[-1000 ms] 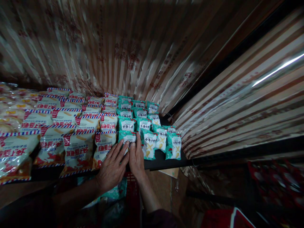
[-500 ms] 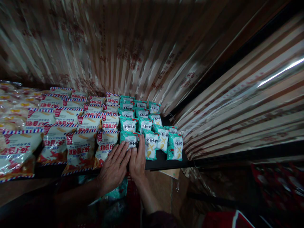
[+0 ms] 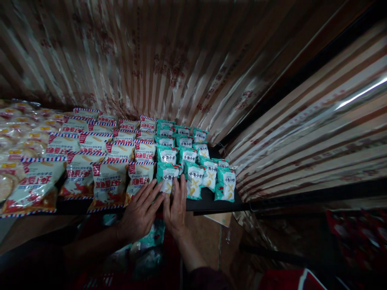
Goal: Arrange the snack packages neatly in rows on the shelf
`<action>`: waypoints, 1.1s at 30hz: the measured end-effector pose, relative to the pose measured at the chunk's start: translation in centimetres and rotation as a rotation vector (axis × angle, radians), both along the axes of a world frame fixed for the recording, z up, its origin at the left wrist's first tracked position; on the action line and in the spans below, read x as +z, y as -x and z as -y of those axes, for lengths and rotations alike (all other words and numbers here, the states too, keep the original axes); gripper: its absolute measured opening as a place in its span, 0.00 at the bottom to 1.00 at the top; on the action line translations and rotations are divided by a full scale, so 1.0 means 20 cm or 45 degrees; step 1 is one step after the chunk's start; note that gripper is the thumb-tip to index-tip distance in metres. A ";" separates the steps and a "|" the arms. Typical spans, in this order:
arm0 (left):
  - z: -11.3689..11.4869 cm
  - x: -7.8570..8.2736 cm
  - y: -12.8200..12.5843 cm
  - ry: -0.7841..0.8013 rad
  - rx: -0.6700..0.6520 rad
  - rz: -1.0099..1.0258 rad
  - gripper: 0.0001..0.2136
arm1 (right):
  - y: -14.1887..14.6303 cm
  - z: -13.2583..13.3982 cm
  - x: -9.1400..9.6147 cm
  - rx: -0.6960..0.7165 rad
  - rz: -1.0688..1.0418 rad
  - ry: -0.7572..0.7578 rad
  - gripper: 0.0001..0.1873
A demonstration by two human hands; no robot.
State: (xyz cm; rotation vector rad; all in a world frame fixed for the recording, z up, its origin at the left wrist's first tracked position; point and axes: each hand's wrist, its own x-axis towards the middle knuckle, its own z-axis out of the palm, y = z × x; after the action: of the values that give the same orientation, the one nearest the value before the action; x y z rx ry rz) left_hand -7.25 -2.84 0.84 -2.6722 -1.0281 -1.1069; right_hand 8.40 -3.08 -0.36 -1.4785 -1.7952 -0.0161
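Observation:
Teal-and-white snack bags point(image 3: 194, 179) stand in rows on the dark shelf at the middle right. At the front left of these rows is one teal snack bag point(image 3: 167, 172), its lower part partly covered by my fingers. My left hand point(image 3: 142, 211) reaches to its lower left with fingers stretched out, overlapping the edge of a white-and-red snack bag point(image 3: 139, 174). On the lower right of the same teal bag rests my right hand point(image 3: 175, 207), fingers extended upward. Whether either palm presses on the bag is hard to see.
Larger white-and-red bags point(image 3: 110, 181) fill the shelf leftward, with clear-wrapped round snacks point(image 3: 18, 153) at the far left. Striped plastic sheeting point(image 3: 181, 60) hangs behind and at right. Below the shelf edge point(image 3: 211, 206) a red crate point(image 3: 99, 280) holds more teal bags point(image 3: 152, 235).
The view has shifted slightly, so the shelf goods sit a little further right. Both hands have drawn back slightly toward me from the front teal bag, showing more of it.

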 end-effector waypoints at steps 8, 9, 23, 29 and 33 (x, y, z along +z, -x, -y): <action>0.09 -0.05 0.11 0.122 0.178 0.011 0.27 | 0.02 -0.01 -0.01 0.011 -0.032 -0.005 0.31; 0.09 -0.05 0.11 0.133 0.202 0.022 0.26 | 0.03 -0.01 -0.01 0.013 -0.037 -0.001 0.31; 0.02 -0.05 0.11 0.126 0.307 -0.026 0.22 | 0.04 -0.02 -0.04 0.016 -0.047 -0.003 0.32; 0.00 -0.07 0.11 0.075 0.297 -0.053 0.18 | 0.04 -0.02 -0.04 0.016 -0.048 0.006 0.31; -0.01 -0.07 0.11 0.042 0.292 -0.062 0.17 | 0.04 -0.02 -0.04 0.012 -0.051 0.024 0.31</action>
State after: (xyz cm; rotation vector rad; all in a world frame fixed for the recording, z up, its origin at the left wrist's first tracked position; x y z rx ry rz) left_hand -9.41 -2.68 -0.50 -2.5111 -1.3138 -0.9840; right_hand 7.69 -2.77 -1.21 -1.4735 -1.7743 0.0348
